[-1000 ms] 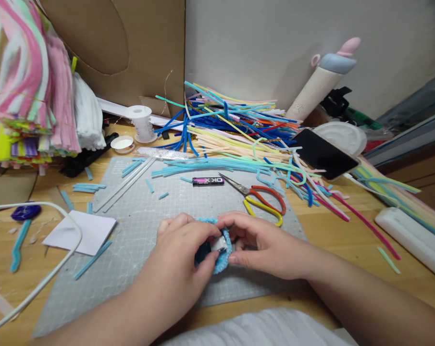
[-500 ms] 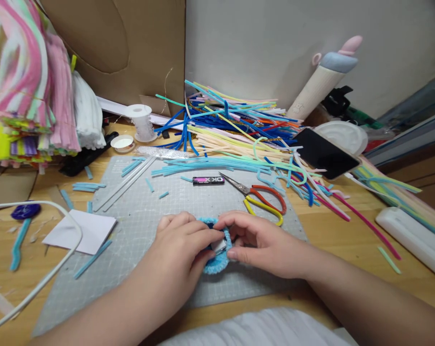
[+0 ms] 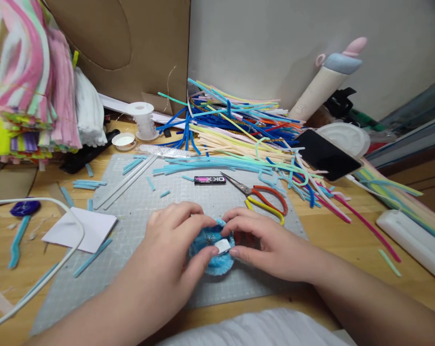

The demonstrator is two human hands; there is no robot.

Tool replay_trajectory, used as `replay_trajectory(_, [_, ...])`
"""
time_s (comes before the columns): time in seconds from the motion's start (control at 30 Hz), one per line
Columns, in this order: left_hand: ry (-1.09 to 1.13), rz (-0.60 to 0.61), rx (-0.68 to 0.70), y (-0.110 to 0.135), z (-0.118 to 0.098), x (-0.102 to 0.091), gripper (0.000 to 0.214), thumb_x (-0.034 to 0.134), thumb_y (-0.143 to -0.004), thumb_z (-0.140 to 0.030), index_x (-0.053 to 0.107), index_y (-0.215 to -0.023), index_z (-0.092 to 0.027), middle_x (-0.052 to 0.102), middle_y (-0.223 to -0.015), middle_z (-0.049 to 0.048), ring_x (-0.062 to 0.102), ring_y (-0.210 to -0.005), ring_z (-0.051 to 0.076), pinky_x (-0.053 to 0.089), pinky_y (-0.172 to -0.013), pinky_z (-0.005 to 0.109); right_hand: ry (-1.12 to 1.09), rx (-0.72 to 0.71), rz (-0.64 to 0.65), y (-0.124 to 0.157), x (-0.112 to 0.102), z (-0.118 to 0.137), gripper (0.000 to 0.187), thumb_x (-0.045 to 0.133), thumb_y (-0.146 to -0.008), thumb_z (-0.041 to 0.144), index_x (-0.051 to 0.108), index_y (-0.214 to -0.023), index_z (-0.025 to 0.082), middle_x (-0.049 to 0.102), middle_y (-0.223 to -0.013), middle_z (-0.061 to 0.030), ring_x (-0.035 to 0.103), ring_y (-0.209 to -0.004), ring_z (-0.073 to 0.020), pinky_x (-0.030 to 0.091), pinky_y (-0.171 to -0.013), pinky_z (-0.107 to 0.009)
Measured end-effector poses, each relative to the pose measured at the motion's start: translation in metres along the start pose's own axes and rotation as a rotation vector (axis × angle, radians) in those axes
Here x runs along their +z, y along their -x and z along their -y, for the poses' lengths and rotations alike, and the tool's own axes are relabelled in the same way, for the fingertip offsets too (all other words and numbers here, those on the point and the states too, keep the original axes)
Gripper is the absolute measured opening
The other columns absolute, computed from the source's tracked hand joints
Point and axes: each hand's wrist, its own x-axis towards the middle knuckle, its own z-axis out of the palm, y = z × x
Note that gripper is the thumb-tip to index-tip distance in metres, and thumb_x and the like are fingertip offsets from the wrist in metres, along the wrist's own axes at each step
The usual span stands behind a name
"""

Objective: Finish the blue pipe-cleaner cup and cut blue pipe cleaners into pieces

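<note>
Between my hands, low over the grey cutting mat (image 3: 155,278), sits a round, light-blue fuzzy piece (image 3: 220,267) of pipe cleaner, hollow like a shallow cup. Thin wire shows in its middle, and a small white block (image 3: 222,247) lies inside it. My left hand (image 3: 177,240) grips the far left edge with its fingers; its thumb presses by the white block. My right hand (image 3: 262,242) holds the right edge, thumb near the block's right end and fingertips at the far rim. Part of the rim is hidden behind the fingers.
Beyond my hands lie a battery (image 3: 210,180) and scissors (image 3: 266,197) with red and yellow handles. Cut blue pieces and folded white paper (image 3: 83,228) are left. Farther back are loose pipe cleaners (image 3: 217,164), a spool (image 3: 142,120) and a phone (image 3: 327,154). A white cable (image 3: 80,230) loops at left.
The blue piece has been spread wider, so its hollow and the wire now show. My left hand has shifted slightly left and its thumb is beside the white block.
</note>
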Motion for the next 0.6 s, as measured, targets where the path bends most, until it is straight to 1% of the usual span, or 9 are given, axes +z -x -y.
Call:
replay_trajectory(0.07, [-0.010, 0.017, -0.049, 0.003, 0.002, 0.001, 0.043, 0.064, -0.076, -0.035, 0.051, -0.116, -0.030, 0.046, -0.127, 0.0065, 0.045, -0.114, 0.028, 0.039, -0.091, 0.047, 0.044, -0.001, -0.011, 0.000, 0.001, 0.001, 0.012, 0.057, -0.085, 0.022, 0.060, -0.096, 0.022, 0.052, -0.109, -0.0042, 0.053, -0.087, -0.0127, 0.046, -0.078, -0.026])
replay_trajectory(0.1, [-0.009, 0.046, -0.064, 0.004, 0.003, 0.002, 0.052, 0.068, -0.072, -0.036, 0.049, -0.119, -0.031, 0.043, -0.131, 0.0071, 0.044, -0.116, 0.030, 0.040, -0.092, 0.049, 0.064, -0.001, -0.031, 0.000, 0.002, 0.001, 0.010, 0.056, -0.085, 0.022, 0.060, -0.094, 0.022, 0.052, -0.110, -0.0043, 0.053, -0.092, -0.0136, 0.045, -0.081, -0.027])
replay_trajectory(0.17, [0.001, 0.101, -0.075, 0.005, 0.004, 0.006, 0.060, 0.071, -0.068, -0.034, 0.046, -0.122, -0.032, 0.042, -0.132, 0.0076, 0.046, -0.116, 0.029, 0.041, -0.093, 0.049, 0.099, -0.001, -0.087, 0.000, 0.007, 0.001, 0.009, 0.057, -0.084, 0.022, 0.061, -0.092, 0.022, 0.050, -0.112, -0.0049, 0.051, -0.101, -0.0158, 0.042, -0.088, -0.030])
replay_trajectory(0.23, [0.017, 0.130, -0.067, 0.005, 0.004, 0.008, 0.061, 0.071, -0.068, -0.030, 0.044, -0.123, -0.031, 0.045, -0.128, 0.0074, 0.048, -0.114, 0.027, 0.042, -0.094, 0.047, 0.128, 0.002, -0.136, 0.000, 0.012, 0.001, 0.010, 0.059, -0.082, 0.021, 0.061, -0.092, 0.022, 0.049, -0.114, -0.0055, 0.048, -0.107, -0.0174, 0.040, -0.093, -0.032])
replay_trajectory(0.3, [0.024, 0.137, -0.055, 0.004, 0.003, 0.009, 0.059, 0.071, -0.069, -0.028, 0.044, -0.122, -0.030, 0.047, -0.126, 0.0072, 0.049, -0.114, 0.026, 0.043, -0.095, 0.046, 0.152, 0.001, -0.155, 0.000, 0.016, 0.000, 0.010, 0.060, -0.081, 0.022, 0.061, -0.091, 0.022, 0.049, -0.115, -0.0058, 0.048, -0.108, -0.0186, 0.040, -0.093, -0.034])
replay_trajectory(0.43, [0.006, 0.140, -0.066, 0.003, 0.002, 0.009, 0.058, 0.071, -0.068, -0.032, 0.046, -0.120, -0.028, 0.048, -0.124, 0.0075, 0.051, -0.112, 0.027, 0.044, -0.094, 0.046, 0.210, 0.000, -0.154, 0.001, 0.019, 0.002, 0.007, 0.060, -0.081, 0.024, 0.061, -0.088, 0.023, 0.050, -0.116, -0.0063, 0.048, -0.108, -0.0209, 0.040, -0.091, -0.038])
replay_trajectory(0.6, [-0.015, 0.125, -0.061, 0.003, 0.001, 0.010, 0.061, 0.074, -0.066, -0.032, 0.045, -0.119, -0.026, 0.049, -0.120, 0.0075, 0.052, -0.109, 0.027, 0.046, -0.092, 0.046, 0.326, 0.035, -0.150, 0.003, 0.017, 0.008, 0.010, 0.062, -0.079, 0.025, 0.061, -0.088, 0.023, 0.051, -0.117, -0.0069, 0.046, -0.109, -0.0239, 0.034, -0.093, -0.044])
